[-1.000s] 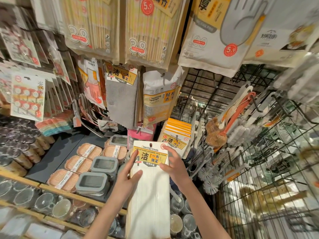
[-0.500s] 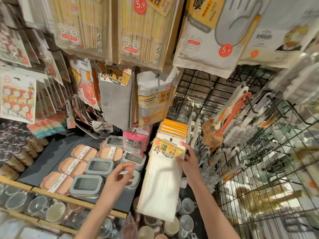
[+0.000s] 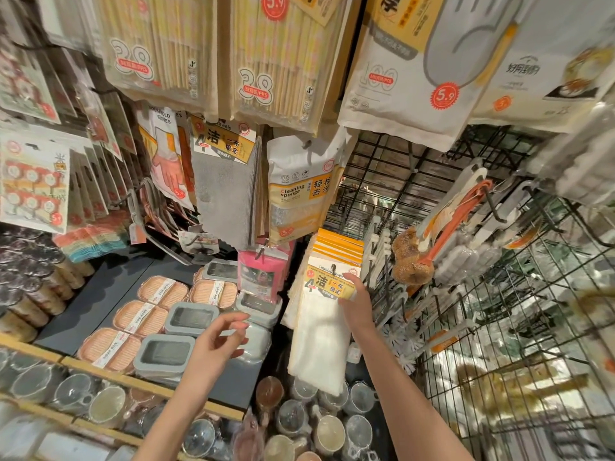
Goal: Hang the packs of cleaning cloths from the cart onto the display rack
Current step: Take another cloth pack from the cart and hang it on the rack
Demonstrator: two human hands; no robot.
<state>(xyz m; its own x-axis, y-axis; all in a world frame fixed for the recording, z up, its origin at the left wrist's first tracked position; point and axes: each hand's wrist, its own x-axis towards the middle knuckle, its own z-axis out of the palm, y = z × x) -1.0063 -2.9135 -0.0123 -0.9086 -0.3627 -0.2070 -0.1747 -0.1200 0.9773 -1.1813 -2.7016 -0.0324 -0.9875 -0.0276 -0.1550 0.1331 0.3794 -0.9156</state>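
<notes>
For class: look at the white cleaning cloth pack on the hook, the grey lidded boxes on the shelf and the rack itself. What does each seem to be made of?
White cleaning cloth pack: soft woven or microfibre fabric, matte, under a printed yellow card header.
Grey lidded boxes: probably moulded plastic, smooth, with rounded corners and clear lid panels.
Rack: thin dark wire grid, likely coated metal.

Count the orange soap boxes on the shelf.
5: front left, behind it, behind that, one to its right, and one partly hidden behind a grey box. More may be hidden.
</notes>
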